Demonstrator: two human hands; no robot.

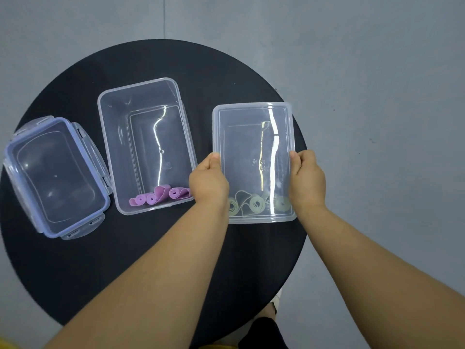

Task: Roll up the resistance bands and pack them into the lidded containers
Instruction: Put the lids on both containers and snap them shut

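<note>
A clear lid [251,117] lies over the right container, whose wall shows at the near edge [261,219]. Rolled green bands [256,204] sit inside it at the near end, seen through the lid. My left hand [207,182] grips the lid's left edge and my right hand [307,180] grips its right edge. In the middle stands an open clear container [108,137] with rolled pink bands [158,196] at its near end. A blue-rimmed lid with clips [56,177] lies at the left.
Everything rests on a round black table [176,64] over a grey floor [377,71]. The table's near half is bare apart from my forearms. A dark shoe or foot [264,331] shows below the table's near edge.
</note>
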